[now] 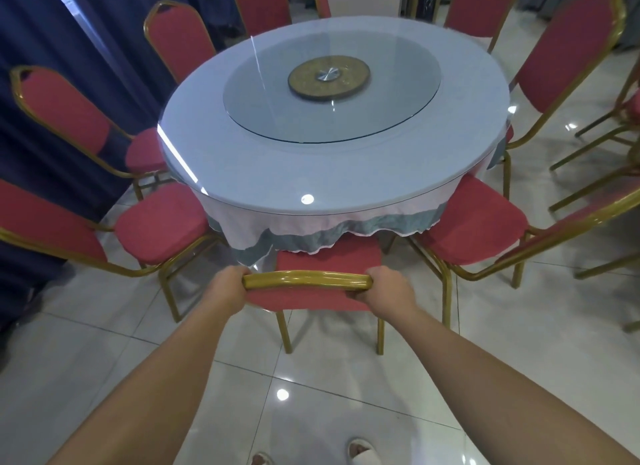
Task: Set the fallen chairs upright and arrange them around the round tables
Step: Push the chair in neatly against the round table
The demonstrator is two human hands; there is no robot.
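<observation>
A red-cushioned chair with a gold metal frame (308, 280) stands upright directly in front of me, its seat tucked under the near edge of the round table (242, 173). My left hand (230, 280) grips the left end of the chair's top rail. My right hand (384, 281) grips the right end of the same rail. The table has a pale cloth, a glass top and a glass turntable (332, 87) in its middle. Several more upright red chairs ring the table, one close on the left (156, 225) and one close on the right (474, 222).
Dark blue curtains (52, 83) hang along the left side. More gold-framed chairs (616, 125) stand at the far right on the glossy white tiled floor (329, 395). My slippered feet (360, 452) show at the bottom edge.
</observation>
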